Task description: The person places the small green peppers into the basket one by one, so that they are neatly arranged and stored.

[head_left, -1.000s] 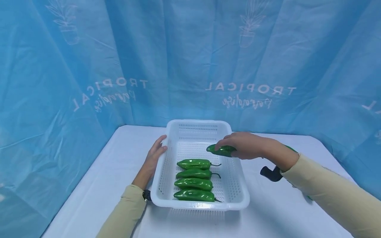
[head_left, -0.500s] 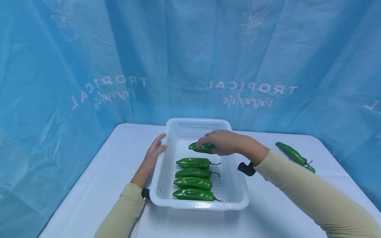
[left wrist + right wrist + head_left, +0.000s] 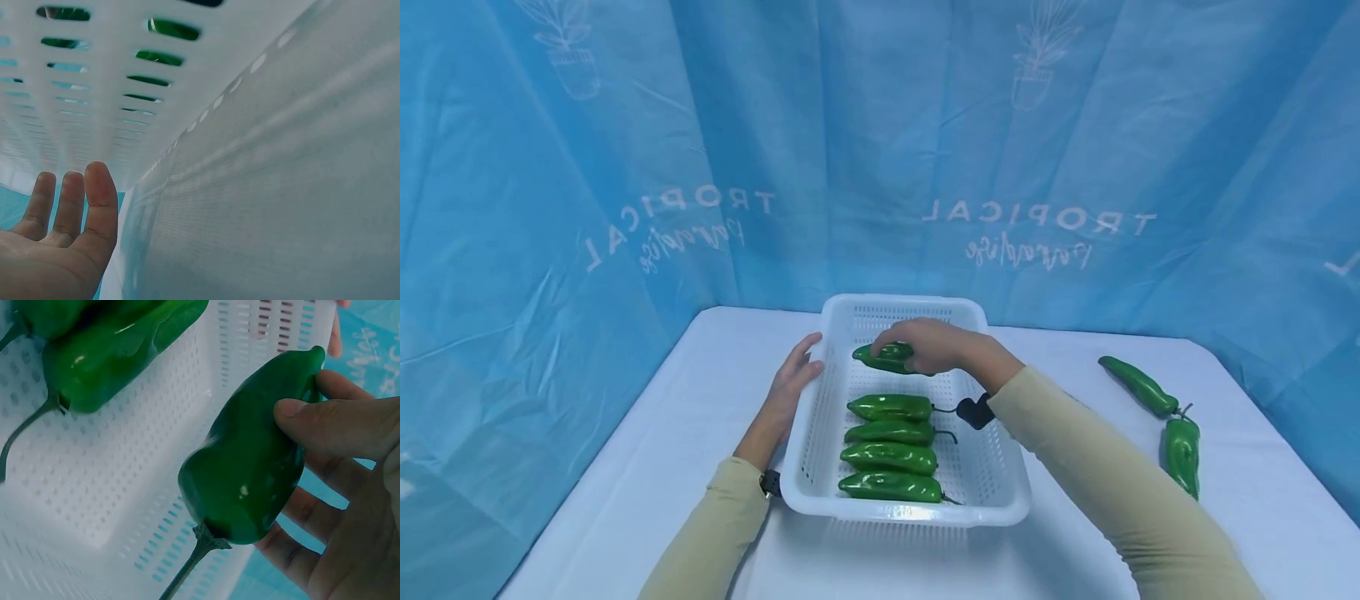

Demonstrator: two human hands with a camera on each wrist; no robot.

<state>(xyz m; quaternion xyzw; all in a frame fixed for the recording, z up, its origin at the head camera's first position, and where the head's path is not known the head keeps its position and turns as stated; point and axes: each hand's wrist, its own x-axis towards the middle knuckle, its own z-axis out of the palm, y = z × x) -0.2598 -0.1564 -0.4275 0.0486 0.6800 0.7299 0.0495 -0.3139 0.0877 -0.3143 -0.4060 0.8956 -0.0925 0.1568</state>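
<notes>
My right hand [image 3: 928,343] grips a green pepper [image 3: 250,450] between thumb and fingers, over the far part of a white perforated plastic basket [image 3: 904,514]. In the right wrist view the pepper's stem points down and its tip lies by the index finger. Several green peppers [image 3: 891,456] lie side by side in the near part of the basket, stems mostly to the right. Against the basket's left side rests my left hand [image 3: 786,387], its fingers stretched out along the wall. The left wrist view shows those fingers [image 3: 100,212] beside the slotted wall, with green showing through the slots.
Two more green peppers lie on the white-covered table [image 3: 700,400] at the right: one pepper [image 3: 1138,386] slanting, the other pepper [image 3: 1182,454] just nearer, partly behind the right sleeve. A blue printed curtain [image 3: 880,150] hangs round the table's back and sides.
My right hand has carried its pepper leftward and slightly away, from the basket's right rim to over its far middle. The table peppers at the right have come into view. The left hand stays put.
</notes>
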